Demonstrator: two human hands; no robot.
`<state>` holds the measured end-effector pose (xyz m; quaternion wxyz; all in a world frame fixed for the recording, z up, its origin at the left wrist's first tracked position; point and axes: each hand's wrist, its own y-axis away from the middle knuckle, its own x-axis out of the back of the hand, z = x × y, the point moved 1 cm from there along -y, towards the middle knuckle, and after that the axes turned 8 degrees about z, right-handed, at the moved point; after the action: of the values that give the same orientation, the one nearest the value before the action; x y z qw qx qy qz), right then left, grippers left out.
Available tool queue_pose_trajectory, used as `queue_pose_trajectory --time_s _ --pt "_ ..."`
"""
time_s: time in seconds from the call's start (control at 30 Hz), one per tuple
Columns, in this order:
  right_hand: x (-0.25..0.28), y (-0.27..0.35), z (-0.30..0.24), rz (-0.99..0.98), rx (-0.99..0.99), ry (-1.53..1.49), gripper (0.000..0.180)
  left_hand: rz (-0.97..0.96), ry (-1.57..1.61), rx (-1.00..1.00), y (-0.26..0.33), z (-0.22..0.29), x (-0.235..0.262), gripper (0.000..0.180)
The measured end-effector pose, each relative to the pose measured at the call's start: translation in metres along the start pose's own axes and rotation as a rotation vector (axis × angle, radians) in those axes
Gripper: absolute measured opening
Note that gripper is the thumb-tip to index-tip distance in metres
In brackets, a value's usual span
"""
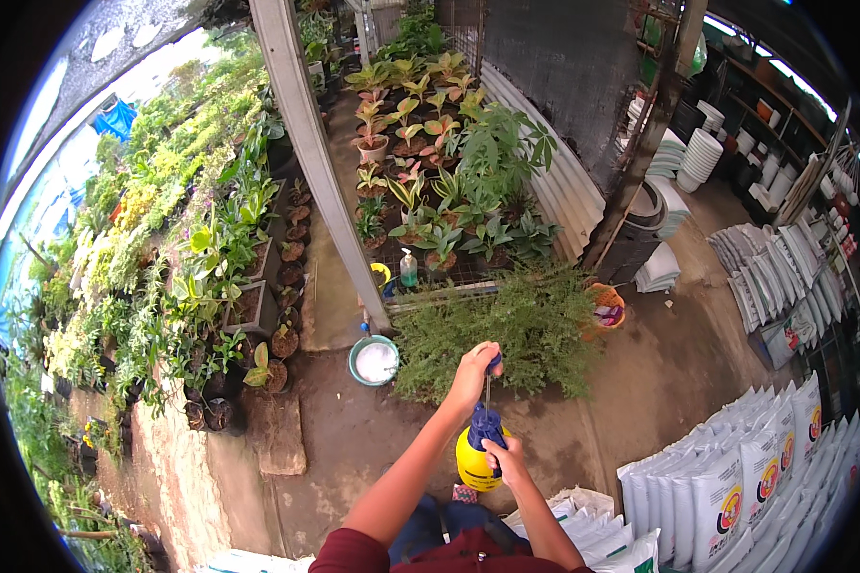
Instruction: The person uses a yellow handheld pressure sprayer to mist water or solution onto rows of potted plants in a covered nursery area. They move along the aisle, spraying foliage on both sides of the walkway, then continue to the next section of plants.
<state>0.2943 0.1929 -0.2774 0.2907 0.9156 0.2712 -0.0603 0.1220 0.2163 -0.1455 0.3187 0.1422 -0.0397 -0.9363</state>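
Note:
A yellow pump sprayer (475, 467) with a blue top is held in front of my body. My left hand (472, 372) is closed round the blue knob (494, 365) of its pump, and the thin rod (488, 392) stands drawn out of the top. Lower down, my right hand (506, 456) grips the sprayer's blue handle, its fingers wrapped about it. The sprayer's nozzle cannot be made out. Just beyond my hands spreads a bushy green plant (492, 325).
Left of the bush sits a round green basin (355, 361) holding something white. An orange basket (607, 307) stands at its right. Behind are potted plants (420, 143) and a soap bottle (408, 268). White filled bags (726, 477) are stacked at my right; a post (320, 162) rises ahead.

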Motion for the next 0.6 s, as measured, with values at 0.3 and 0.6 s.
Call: queue_pose_trajectory --time_s 0.3,0.6 --pt "0.0 0.016 -0.018 0.033 0.148 0.062 0.017 0.022 0.1 0.198 0.036 -0.063 0.012 0.041" --pt "0.012 0.023 -0.026 0.077 0.289 0.133 0.012 -0.004 0.278 0.507 0.052 -0.063 0.002 0.07"
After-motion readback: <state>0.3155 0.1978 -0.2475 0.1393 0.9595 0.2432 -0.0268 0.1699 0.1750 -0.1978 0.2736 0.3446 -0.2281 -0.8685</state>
